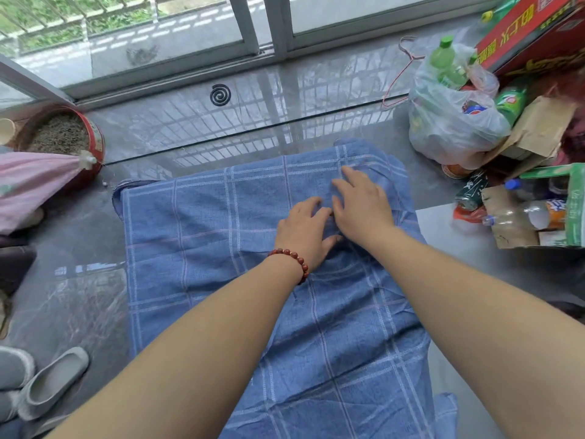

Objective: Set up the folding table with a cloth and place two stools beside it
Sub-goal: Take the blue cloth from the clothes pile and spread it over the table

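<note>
**Blue checked cloth spread out, both hands flat on it**

Looking down from head height. At 8 o'clock, nearest me, a pair of grey slippers sits on the glossy grey floor. Both bare forearms reach forward from 6 o'clock over the blue checked cloth, which fills the middle of the view. It lies mostly flat, with wrinkles around the hands and its far right corner rumpled. Whatever it's draped over is completely covered, so I can't tell what's under it.

The left hand, with a red bead bracelet on its wrist, rests on the cloth at dead centre. Its fingers are loosely bent, with the tips down on the fabric. The right hand is just beside it toward 1 o'clock, touching it, palm down with the fingers spread wide and holding nothing.

Further out, a red tin of greyish stuff is at 10 o'clock, next to some pink fabric. At 3 o'clock there's a cardboard box of empty bottles, and at 2 o'clock a plastic bag with more. A black mosquito coil lies at 12 o'clock, near the sliding door frame.
</note>
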